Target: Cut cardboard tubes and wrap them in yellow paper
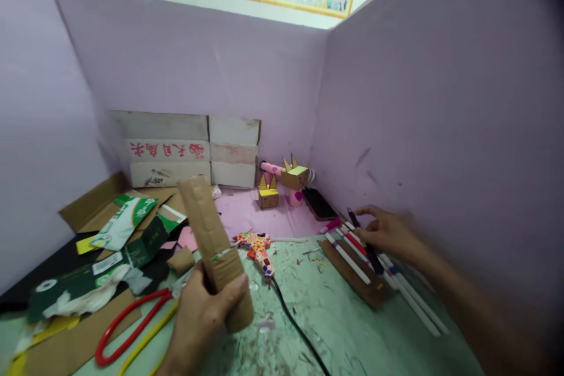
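My left hand (200,314) is wrapped round a brown cardboard piece (205,226), a long strip rising from a folded, rounded lower part. It is held upright, tilted to the left, above the front of the table. On the right, my right hand (385,232) pinches a black pen (371,252) between thumb and fingers, over a row of white-barrelled markers (348,258). Brown cardboard (339,270) lies under some of the markers. Between my hands rests a floral-patterned glue gun (259,252) with a black cord. The right forearm is slightly blurred.
Scissors with a red handle (108,329) and a yellow handle lie at front left, beside cardboard and paper scraps (126,223). Small cardboard animal heads (268,198) and a phone (319,204) are at the back. A white cardboard panel (170,150) leans against purple partitions (198,64).
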A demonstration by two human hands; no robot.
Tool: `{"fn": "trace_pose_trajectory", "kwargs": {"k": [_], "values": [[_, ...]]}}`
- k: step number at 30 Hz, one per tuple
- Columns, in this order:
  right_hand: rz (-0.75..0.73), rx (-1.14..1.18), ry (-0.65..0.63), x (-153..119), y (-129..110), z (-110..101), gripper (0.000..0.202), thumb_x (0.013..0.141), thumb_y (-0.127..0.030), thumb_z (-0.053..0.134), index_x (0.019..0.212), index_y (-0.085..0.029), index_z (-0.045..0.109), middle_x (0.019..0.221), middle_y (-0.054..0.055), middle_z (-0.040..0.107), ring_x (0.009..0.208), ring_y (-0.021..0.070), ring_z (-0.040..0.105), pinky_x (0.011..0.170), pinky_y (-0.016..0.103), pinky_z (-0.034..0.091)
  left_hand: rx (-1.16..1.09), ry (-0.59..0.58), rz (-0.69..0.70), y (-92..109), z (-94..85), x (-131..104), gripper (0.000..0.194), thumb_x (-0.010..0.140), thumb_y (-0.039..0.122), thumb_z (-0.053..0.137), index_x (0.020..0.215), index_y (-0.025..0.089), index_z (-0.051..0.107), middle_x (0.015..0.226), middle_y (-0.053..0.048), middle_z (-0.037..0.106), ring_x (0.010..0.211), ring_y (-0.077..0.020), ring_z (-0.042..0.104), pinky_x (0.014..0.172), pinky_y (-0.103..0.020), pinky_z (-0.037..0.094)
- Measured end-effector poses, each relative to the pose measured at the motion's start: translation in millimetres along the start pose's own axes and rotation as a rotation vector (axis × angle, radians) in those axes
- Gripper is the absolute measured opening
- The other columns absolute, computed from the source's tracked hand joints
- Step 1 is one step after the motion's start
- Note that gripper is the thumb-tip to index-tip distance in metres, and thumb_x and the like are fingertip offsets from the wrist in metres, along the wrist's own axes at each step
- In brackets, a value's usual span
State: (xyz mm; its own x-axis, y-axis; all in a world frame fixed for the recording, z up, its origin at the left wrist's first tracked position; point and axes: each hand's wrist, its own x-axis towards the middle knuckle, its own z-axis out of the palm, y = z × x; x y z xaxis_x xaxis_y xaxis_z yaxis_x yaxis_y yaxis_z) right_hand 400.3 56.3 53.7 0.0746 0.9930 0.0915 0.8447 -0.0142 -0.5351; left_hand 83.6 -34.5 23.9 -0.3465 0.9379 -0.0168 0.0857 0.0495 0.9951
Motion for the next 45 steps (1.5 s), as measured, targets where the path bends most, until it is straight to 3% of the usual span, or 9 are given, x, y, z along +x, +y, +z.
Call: {"fn": "trace_pose_trajectory", "kwargs": {"k": [2,5,7,10,16,20,26,32,45], "values": [[-0.062,0.52,-0.107,-14.4,-17.0,1.9,0.041,0.071,-0.035,0.057,0.108,-0.019,0.059,0.054,-0.003,0.058,0.041,0.0127,0.051,0.039,0.023,0.038,-0.02,-0.077,0.028,-3.9,2.7,-2.4,0.053,0.051,0.042,0.075,0.092,0.015,0.055,0.08,-0.007,0.068,0.074,-0.0263,0.063,0.063,-0.033,0.051],[-0.148,1.113,-0.245,-34.5,-48.1,18.4,0.024,0.07,-0.037,0.057,0.087,-0.023,0.065,0.052,-0.002,0.056,0.037,0.0127,0.049,0.037,0.025,0.039,-0.038,-0.182,0.073,-10.4,5.4,-4.2,0.05,0.058,0.04,0.072,0.097,0.014,0.054,0.085,-0.009,0.067,0.077,-0.0249,0.062,0.066,-0.033,0.05],[-0.255,1.344,-0.291,-45.0,-66.6,34.4,0.021,0.074,-0.038,0.053,0.086,-0.025,0.066,0.054,0.001,0.059,0.044,0.0158,0.055,0.043,0.03,0.046,-0.018,-0.22,0.093,-12.3,6.5,-4.9,0.05,0.058,0.037,0.071,0.098,0.014,0.053,0.087,-0.009,0.066,0.077,-0.0237,0.061,0.067,-0.032,0.05],[-0.382,1.466,-0.285,-56.1,-81.9,58.3,0.024,0.069,-0.037,0.066,0.092,-0.029,0.065,0.064,0.003,0.068,0.058,0.02,0.064,0.055,0.034,0.052,0.01,-0.249,0.117,-10.4,10.0,-8.8,0.045,0.058,0.03,0.069,0.097,0.016,0.053,0.083,-0.006,0.065,0.075,-0.0218,0.06,0.065,-0.03,0.049],[-0.454,1.281,0.056,-71.2,-71.9,84.8,0.021,0.08,-0.046,0.056,0.085,-0.028,0.067,0.045,0.0,0.058,0.043,0.0182,0.055,0.045,0.032,0.046,0.096,-0.241,0.004,-0.2,22.3,-22.8,0.048,0.05,0.017,0.064,0.097,0.02,0.054,0.072,-0.003,0.064,0.06,-0.0196,0.058,0.054,-0.029,0.045],[-0.473,1.024,0.224,-82.4,-72.9,84.8,0.02,0.079,-0.048,0.058,0.083,-0.031,0.068,0.052,0.002,0.058,0.044,0.0185,0.052,0.044,0.033,0.044,0.134,-0.242,-0.014,3.1,25.1,-25.0,0.044,0.047,0.014,0.066,0.09,0.02,0.055,0.069,-0.003,0.065,0.062,-0.0218,0.059,0.056,-0.03,0.046],[-0.73,0.836,0.406,-91.8,-95.3,86.4,0.012,0.08,-0.038,0.06,0.084,-0.029,0.067,0.064,0.002,0.066,0.057,0.0195,0.061,0.048,0.029,0.047,0.177,-0.23,-0.031,4.2,28.3,-25.1,0.045,0.049,0.01,0.065,0.092,0.019,0.054,0.076,-0.003,0.067,0.074,-0.0234,0.061,0.067,-0.031,0.048],[-0.813,0.824,0.455,-89.6,-96.0,94.0,0.013,0.083,-0.034,0.059,0.088,-0.024,0.064,0.069,0.001,0.067,0.061,0.0155,0.063,0.054,0.024,0.049,0.244,-0.219,-0.057,7.8,29.1,-27.1,0.045,0.05,0.01,0.063,0.094,0.017,0.054,0.077,-0.002,0.066,0.073,-0.0211,0.061,0.066,-0.028,0.047],[-0.824,0.792,0.447,-90.1,-98.3,95.5,0.012,0.082,-0.034,0.06,0.085,-0.024,0.065,0.067,0.001,0.068,0.06,0.0148,0.064,0.054,0.023,0.049,0.22,-0.25,-0.048,5.0,27.6,-26.5,0.044,0.052,0.013,0.067,0.093,0.018,0.053,0.073,-0.002,0.065,0.068,-0.0215,0.061,0.06,-0.028,0.046]]}}
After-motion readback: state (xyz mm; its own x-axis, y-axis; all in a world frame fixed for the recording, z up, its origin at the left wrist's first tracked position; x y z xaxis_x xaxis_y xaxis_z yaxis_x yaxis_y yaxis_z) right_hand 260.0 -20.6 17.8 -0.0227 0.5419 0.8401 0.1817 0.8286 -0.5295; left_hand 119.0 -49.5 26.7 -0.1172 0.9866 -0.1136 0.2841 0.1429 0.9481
